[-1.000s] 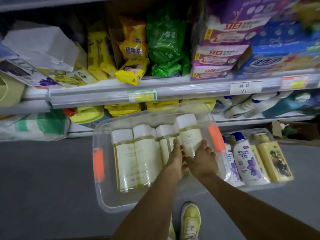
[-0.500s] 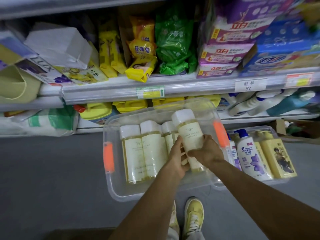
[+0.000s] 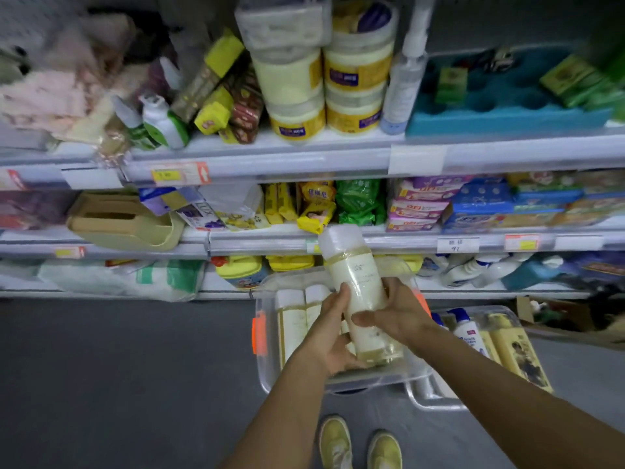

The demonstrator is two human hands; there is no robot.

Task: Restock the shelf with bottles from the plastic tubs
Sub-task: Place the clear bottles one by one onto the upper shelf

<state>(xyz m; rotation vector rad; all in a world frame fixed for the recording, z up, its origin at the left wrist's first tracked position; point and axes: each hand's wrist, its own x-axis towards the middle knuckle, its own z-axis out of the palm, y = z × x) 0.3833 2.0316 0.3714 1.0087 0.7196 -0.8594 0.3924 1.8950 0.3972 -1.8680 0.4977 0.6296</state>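
Two hands on one bottle point(image 3: 358, 296), lifted clear above the left tub point(image 3: 262, 363), cap end tilted up toward the shelf point(image 3: 304, 164).

Left to right: left hand point(image 3: 329, 336) curled under & round the bottle's lower left side, fingers wrapped at the base. Bottle between both hands, pale yellow w/ white cap, not touching the tub. Right hand point(image 3: 395, 314) gripping from the right, thumb across the label, fingers round the back. Further right, second tub point(image 3: 439, 401) w/ shampoo bottles point(image 3: 468, 331) and yellow ones, untouched as far as visible.

Progress, judged from this: early. At least two more pale bottles point(image 3: 297, 319) lying in the left tub, others maybe hidden behind the hands. None of this kind seen on any shelf yet. Upper shelf crowded w/ jars point(image 3: 355, 72) & a blue tray point(image 3: 507, 113); no obvious gap, so target spot unclear.

Left to do: place this one, then the rest of tub 1, then tub 2.
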